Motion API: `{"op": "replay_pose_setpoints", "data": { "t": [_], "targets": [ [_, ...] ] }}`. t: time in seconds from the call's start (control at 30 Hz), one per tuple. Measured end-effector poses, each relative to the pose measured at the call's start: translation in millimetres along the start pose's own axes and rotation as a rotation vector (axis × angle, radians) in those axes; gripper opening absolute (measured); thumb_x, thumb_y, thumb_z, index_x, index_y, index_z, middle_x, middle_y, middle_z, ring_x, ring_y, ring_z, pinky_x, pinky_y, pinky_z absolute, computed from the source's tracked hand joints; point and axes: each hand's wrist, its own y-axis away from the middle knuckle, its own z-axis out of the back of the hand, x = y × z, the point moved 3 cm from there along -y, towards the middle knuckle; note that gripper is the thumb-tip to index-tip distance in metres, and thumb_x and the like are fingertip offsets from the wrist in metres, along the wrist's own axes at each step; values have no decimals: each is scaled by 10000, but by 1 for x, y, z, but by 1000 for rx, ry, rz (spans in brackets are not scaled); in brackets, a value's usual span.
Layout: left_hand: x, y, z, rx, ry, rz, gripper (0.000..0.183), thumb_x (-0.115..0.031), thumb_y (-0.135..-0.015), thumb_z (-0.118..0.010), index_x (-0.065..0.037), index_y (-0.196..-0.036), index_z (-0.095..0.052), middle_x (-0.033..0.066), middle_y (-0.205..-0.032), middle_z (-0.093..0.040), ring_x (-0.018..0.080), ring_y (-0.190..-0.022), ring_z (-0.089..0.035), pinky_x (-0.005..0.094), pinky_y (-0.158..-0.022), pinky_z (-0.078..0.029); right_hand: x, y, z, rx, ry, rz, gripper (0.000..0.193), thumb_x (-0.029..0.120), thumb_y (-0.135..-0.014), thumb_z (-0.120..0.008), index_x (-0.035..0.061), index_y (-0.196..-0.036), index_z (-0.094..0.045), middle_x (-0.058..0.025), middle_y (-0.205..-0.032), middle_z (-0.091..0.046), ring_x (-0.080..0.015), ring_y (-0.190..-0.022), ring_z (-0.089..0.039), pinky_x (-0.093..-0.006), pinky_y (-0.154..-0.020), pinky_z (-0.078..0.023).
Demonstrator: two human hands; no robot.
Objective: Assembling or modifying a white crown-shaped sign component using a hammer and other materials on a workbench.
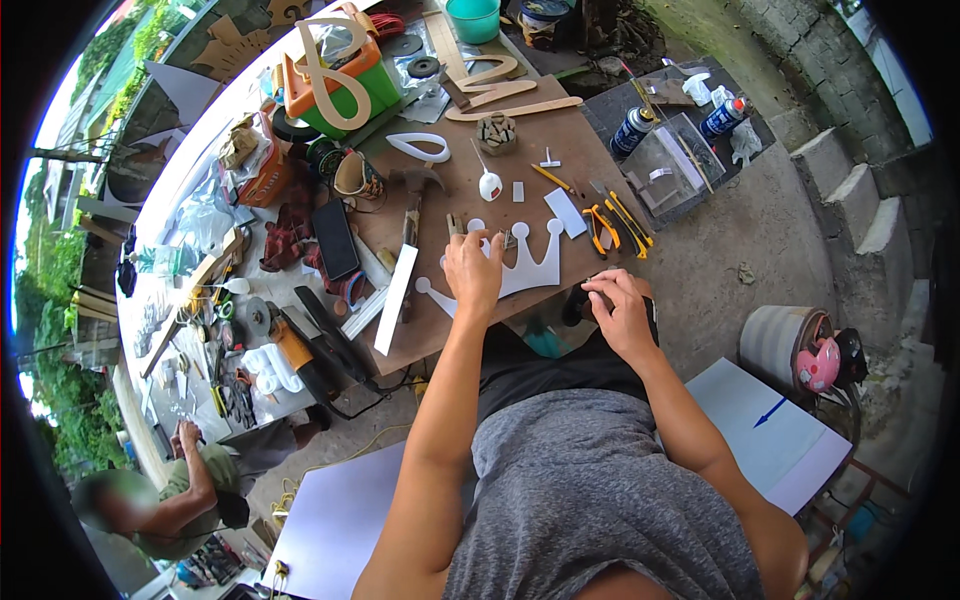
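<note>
A white crown-shaped cutout (530, 272) with round-tipped points lies at the near edge of the brown worktable. My left hand (473, 270) is over its left part, fingers bent downward and apart, with nothing visible held. Small metal pieces (509, 240) lie by its thumb. My right hand (622, 312) hovers just off the table edge above my leg, its fingertips curled together; whatever they may hold is too small to make out. Orange-handled pliers (603, 230) and yellow utility knives (630, 225) lie beyond the right hand. A white strip (396, 300) lies left of the crown.
A hammer (412, 205), a black phone (335, 240) and an angle grinder (285, 340) crowd the left side. Spray cans (632, 130) stand at the back right. Wooden letter cutouts (490, 92) lie at the back. Another person (180, 490) works at the far left.
</note>
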Motion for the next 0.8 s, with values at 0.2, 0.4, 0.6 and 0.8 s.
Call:
{"op": "replay_pose_setpoints", "data": {
  "t": [0.2,0.4,0.6,0.8],
  "targets": [
    [17,-56,88,-461,4,-200,142,-215,-917,-708,-109,-997,-759,104,-971,-673,303,-947,-632,455,-839,-473,1,-1,5,-9,48,13,132,28,-882,-684,23,-1005,-729,-106,-1047,-617,-300,-1012,-608,-387,-874,-501],
    [94,-155,144,-321,-380,-41,171,-299,-885,-722,-207,-1009,-796,87,-1253,-627,329,-1168,-567,473,-985,-439,-2,6,-2,19,0,-25,136,36,-883,-681,22,-1009,-733,-112,-1045,-618,-301,-1008,-606,-394,-887,-495],
    [104,-183,127,-153,-451,4,222,-338,-893,-712,-224,-1067,-791,79,-1294,-628,339,-1222,-551,505,-996,-454,2,4,0,13,4,-60,134,37,-886,-677,24,-1007,-733,-114,-1045,-618,-300,-1011,-607,-392,-889,-493],
    [62,-112,111,-221,-284,-194,316,-352,-879,-730,-115,-1084,-693,114,-1166,-636,321,-1124,-576,484,-916,-440,-1,6,-1,12,21,-74,126,30,-884,-675,24,-997,-730,-110,-1036,-622,-299,-1001,-609,-391,-887,-494]
  ]
}}
